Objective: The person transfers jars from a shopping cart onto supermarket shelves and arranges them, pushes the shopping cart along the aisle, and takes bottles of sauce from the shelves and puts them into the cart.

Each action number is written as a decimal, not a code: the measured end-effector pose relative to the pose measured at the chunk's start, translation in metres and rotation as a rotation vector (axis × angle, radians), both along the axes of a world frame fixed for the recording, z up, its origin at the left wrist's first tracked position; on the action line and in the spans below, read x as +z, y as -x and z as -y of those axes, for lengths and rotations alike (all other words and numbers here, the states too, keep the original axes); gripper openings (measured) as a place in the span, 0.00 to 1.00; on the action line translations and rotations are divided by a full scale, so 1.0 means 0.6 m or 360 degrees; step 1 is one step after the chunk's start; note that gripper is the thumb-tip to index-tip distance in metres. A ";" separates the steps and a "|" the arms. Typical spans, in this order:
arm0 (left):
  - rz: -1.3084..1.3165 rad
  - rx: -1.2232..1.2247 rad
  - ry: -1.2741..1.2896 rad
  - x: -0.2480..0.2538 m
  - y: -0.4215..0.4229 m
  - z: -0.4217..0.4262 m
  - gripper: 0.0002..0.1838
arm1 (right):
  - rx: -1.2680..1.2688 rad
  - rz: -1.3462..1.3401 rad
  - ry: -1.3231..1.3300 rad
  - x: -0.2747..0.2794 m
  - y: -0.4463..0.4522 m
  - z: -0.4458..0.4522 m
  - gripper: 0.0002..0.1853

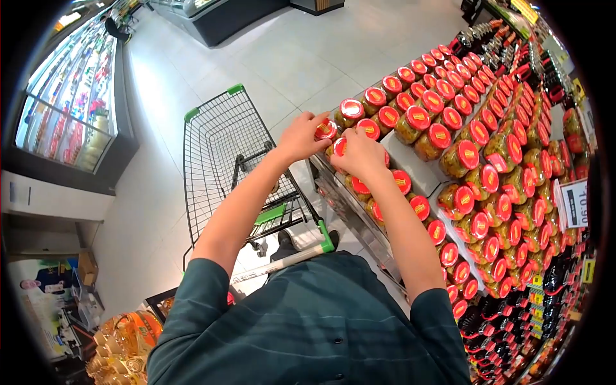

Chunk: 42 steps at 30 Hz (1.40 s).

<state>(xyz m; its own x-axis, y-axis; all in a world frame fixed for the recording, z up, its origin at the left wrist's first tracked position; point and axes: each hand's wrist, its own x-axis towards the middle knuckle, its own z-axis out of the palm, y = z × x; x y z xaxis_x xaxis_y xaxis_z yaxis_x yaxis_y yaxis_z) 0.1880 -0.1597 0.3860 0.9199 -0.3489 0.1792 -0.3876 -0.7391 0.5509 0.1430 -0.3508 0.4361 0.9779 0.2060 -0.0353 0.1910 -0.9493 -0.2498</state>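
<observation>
While my left hand (301,136) is curling its fingers and thumb around a squat glass jar with a shiny red lid (326,129), my right hand (360,155) is reaching over a neighbouring red-lidded glass jar (339,147), its fingers touching the lid; whether they are gripping it, I cannot tell. Both jars are standing at the near left corner of a stepped display, just beside each other. Another red-lidded jar of greenish pickles (350,110) is standing just beyond my left hand, and dense rows of the same kind are spreading away to the right of my grip. A pale cardboard ledge (414,168) is running between the rows, to the right of my right hand. To the left of my grip, a black wire shopping cart with green corners (224,144) is standing on the pale tiled floor (273,61), its pale handle lying in front of my dark green shirt (308,321).
</observation>
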 end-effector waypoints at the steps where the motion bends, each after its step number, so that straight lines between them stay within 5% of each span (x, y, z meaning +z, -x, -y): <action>1: 0.0002 -0.0072 -0.0067 0.012 -0.003 -0.001 0.38 | -0.0006 -0.0024 -0.0008 0.003 0.000 0.000 0.30; 4: -0.0033 -0.0374 -0.0227 0.012 -0.037 -0.005 0.37 | 0.0018 0.0017 -0.0049 0.006 0.006 0.004 0.30; 18: -0.0262 -0.0459 -0.0308 0.034 -0.075 0.007 0.33 | 0.0346 0.0198 -0.0457 0.013 0.021 0.036 0.30; 26: -0.0320 -0.0578 -0.0368 0.039 -0.071 -0.001 0.36 | 0.0739 0.0149 -0.0130 0.027 0.001 0.030 0.27; 42: 0.0384 -0.0834 -0.0727 0.018 -0.059 -0.004 0.27 | 0.0770 0.0146 -0.0019 0.000 -0.002 0.041 0.28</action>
<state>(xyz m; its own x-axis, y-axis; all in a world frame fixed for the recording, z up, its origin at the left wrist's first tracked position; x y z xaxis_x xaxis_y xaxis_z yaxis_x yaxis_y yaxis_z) 0.2233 -0.1576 0.3965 0.5654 -0.8202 0.0876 -0.8245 -0.5591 0.0871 0.1443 -0.3752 0.4363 0.7689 0.6373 0.0516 0.6310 -0.7434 -0.2217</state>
